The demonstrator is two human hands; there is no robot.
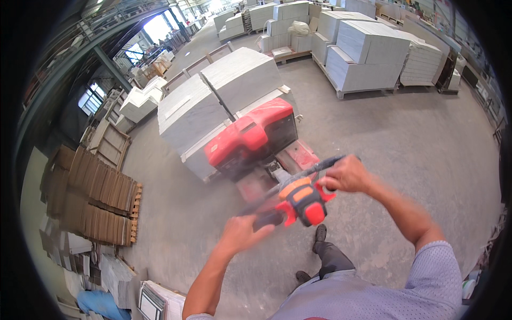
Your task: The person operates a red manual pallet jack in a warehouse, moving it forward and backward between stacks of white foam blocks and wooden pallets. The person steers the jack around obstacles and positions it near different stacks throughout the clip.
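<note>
A red electric pallet truck (pixel 256 132) stands in front of me, its tiller reaching back toward my body. The tiller head (pixel 303 198) is orange, black and red, with a black grip on each side. My left hand (pixel 242 232) is closed around the left grip, slightly blurred. On the other side my right hand (pixel 346 175) wraps the right grip, its thumb near the red lever. Beyond the truck's red cover sits a load of pale grey-white blocks or slabs (pixel 242 72); the forks are hidden beneath it.
On the left, brown cardboard stacks (pixel 98 197) stand on a wooden pallet (pixel 136 213). Large white blocks (pixel 368 48) rest on pallets at the far right. A wooden crate frame (pixel 109 141) and more white slabs (pixel 141 101) are at the far left. Concrete floor (pixel 416 160) surrounds the truck.
</note>
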